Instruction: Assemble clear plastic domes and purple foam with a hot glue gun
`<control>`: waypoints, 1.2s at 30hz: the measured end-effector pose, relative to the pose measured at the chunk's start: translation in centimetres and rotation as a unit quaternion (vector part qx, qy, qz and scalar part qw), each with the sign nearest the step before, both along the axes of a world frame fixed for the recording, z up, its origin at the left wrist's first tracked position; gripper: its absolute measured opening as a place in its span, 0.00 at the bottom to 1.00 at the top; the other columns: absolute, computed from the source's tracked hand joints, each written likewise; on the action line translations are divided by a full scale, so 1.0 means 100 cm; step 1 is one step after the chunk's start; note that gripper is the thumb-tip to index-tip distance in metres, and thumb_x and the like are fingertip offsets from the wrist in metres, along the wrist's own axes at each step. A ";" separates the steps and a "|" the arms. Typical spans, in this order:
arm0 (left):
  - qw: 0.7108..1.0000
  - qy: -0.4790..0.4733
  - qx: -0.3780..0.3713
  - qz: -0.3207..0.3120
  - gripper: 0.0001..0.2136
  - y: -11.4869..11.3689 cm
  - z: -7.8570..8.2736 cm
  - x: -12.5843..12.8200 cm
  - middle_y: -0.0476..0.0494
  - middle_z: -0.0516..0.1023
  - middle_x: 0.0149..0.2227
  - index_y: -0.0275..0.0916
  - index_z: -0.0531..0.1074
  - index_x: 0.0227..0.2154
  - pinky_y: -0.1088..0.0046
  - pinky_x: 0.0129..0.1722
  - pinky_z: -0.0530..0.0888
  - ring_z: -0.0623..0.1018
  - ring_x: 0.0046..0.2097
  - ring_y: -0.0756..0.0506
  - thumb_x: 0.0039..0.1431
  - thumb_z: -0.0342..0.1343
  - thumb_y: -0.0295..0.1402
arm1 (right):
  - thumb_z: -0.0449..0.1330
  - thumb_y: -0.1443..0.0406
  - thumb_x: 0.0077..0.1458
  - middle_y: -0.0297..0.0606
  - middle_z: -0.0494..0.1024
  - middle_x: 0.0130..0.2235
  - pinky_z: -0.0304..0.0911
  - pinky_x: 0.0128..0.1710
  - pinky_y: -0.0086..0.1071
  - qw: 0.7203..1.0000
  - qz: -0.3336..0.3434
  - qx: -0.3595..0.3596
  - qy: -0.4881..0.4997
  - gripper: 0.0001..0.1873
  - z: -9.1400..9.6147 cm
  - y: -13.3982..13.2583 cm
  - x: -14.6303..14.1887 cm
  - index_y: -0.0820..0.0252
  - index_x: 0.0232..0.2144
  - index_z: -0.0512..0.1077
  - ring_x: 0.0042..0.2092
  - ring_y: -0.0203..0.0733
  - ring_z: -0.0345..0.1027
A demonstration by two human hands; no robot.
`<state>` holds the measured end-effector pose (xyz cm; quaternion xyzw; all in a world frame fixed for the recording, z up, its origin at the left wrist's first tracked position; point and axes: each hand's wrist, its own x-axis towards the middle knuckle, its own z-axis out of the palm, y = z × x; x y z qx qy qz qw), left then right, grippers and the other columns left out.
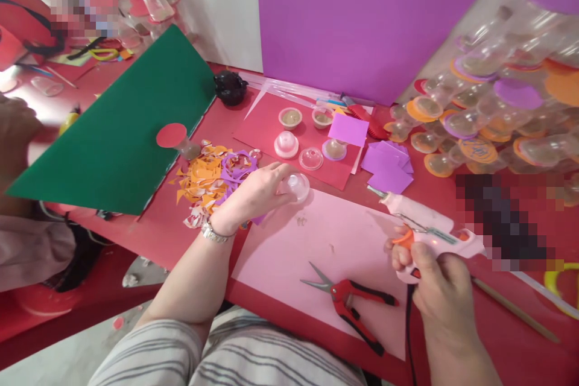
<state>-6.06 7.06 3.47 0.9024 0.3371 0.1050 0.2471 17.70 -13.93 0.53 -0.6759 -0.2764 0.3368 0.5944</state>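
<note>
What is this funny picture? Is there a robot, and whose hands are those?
There's no robot here! A person wears a camera on their head, and it looks forward and down, so you see almost what they see. The two bare hands nearest us are theirs. The left hand holds a clear plastic cup. The right hand holds a pink glue gun. Between them, a pink sheet lies on the red table, with open red-handled snips on it. Around it are paper scraps and purple paper squares. At the left edge is another person's hand.
</note>
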 end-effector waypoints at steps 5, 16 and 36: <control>1.000 -0.010 0.019 0.005 0.15 -0.001 -0.005 0.002 0.43 0.79 0.42 0.38 0.71 0.50 0.71 0.40 0.75 0.80 0.39 0.45 0.60 0.60 0.30 | 0.67 0.46 0.53 0.34 0.70 0.19 0.71 0.28 0.37 1.000 0.005 -0.003 -0.001 0.27 -0.002 -0.001 0.001 0.58 0.18 0.66 0.23 0.38 0.67; 0.997 -0.060 -0.030 0.043 0.22 0.002 0.000 0.004 0.44 0.76 0.44 0.40 0.73 0.53 0.68 0.46 0.75 0.77 0.43 0.45 0.55 0.67 0.35 | 0.68 0.48 0.52 0.33 0.69 0.23 0.69 0.26 0.35 1.000 0.010 0.011 0.016 0.22 -0.010 -0.003 0.005 0.59 0.23 0.70 0.26 0.38 0.67; 0.896 -0.359 -0.236 0.116 0.28 0.005 -0.010 0.004 0.44 0.76 0.39 0.38 0.75 0.49 0.72 0.40 0.71 0.73 0.40 0.46 0.49 0.71 0.47 | 0.67 0.50 0.54 0.35 0.72 0.22 0.68 0.22 0.31 0.999 0.040 0.018 -0.001 0.20 -0.010 -0.001 0.006 0.59 0.25 0.72 0.26 0.41 0.72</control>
